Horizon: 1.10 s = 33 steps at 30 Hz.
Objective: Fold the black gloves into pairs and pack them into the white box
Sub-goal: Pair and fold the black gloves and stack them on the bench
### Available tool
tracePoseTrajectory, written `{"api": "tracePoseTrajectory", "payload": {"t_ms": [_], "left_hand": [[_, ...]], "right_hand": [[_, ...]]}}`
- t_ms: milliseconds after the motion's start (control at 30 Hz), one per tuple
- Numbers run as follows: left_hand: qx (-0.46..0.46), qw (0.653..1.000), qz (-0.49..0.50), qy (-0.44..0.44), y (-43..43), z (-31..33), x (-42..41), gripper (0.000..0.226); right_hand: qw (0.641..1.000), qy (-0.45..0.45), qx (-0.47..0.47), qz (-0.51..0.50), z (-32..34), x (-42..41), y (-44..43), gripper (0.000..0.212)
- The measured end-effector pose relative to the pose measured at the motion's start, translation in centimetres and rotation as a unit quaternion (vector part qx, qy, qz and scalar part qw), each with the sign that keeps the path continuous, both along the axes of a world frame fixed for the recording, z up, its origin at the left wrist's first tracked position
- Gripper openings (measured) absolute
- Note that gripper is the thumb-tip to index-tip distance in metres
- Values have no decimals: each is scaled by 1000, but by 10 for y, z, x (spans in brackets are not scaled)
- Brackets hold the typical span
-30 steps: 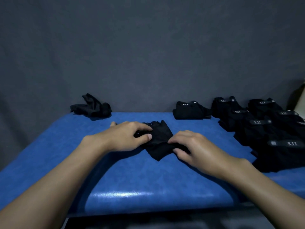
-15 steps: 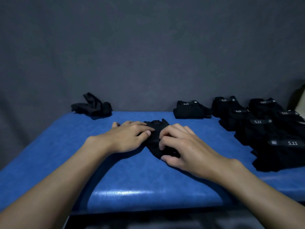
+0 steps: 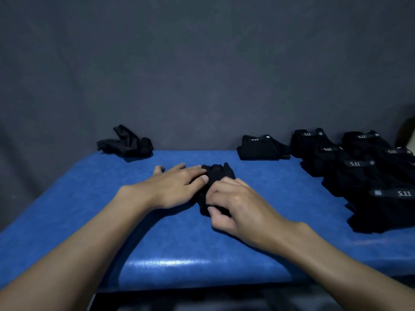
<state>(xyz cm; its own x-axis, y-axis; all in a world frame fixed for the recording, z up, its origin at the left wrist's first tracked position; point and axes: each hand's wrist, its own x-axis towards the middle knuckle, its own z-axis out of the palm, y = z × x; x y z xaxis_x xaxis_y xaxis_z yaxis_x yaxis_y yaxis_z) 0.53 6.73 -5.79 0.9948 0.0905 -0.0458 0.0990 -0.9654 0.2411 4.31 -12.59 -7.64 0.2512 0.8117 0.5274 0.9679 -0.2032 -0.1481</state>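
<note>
A black glove pair (image 3: 219, 173) lies bunched in the middle of the blue table (image 3: 179, 243). My left hand (image 3: 173, 187) lies flat on its left side, fingers straight and pressing it down. My right hand (image 3: 235, 205) curls over the glove's near end, thumb and fingers pinching the fabric. Most of the glove is hidden under both hands. The white box shows only as a pale sliver (image 3: 412, 140) at the far right edge.
Several folded black glove pairs with "5.11" tags (image 3: 370, 176) cover the table's right side, one more (image 3: 261, 147) at the back. A loose crumpled black glove (image 3: 125, 142) lies at the back left. A grey cloth wall stands behind.
My right hand has slid left along the glove toward my left hand, rolling the near end up. My left hand has stayed pressing in place.
</note>
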Motion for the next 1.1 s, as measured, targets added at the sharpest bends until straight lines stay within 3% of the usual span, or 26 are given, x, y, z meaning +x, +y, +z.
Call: {"api": "tracePoseTrajectory", "payload": {"t_ms": [167,267,333,433,500,600,767,967,1100], "left_hand": [[42,999,-13,18,3,-3,2,50],[10,999,-9,-30,0,3,0,45],[7,996,-16,-90,0,10,-3,43],[36,993,-49,-100,-3,20,-10,58],[76,994,-65,-44,-8,19,-16,70],[110,992,-68,11,-9,12,-21,72],[124,990,-61,31,-1,2,-24,84],[101,993,-58,24,3,-4,-23,83],[28,997,-63,-44,6,-1,-22,77]], "right_hand": [[995,96,-16,20,4,-9,0,24],[978,190,85,-22,13,1,-3,17],[955,255,127,-84,15,20,-7,24],[944,308,27,-116,9,45,-14,46],[948,293,-60,-111,6,50,-18,62],[954,194,-186,-135,8,50,-23,97],[925,167,-295,-173,14,47,-32,92],[922,181,-298,-168,16,47,-33,102],[948,210,-191,-145,16,52,-28,94]]}}
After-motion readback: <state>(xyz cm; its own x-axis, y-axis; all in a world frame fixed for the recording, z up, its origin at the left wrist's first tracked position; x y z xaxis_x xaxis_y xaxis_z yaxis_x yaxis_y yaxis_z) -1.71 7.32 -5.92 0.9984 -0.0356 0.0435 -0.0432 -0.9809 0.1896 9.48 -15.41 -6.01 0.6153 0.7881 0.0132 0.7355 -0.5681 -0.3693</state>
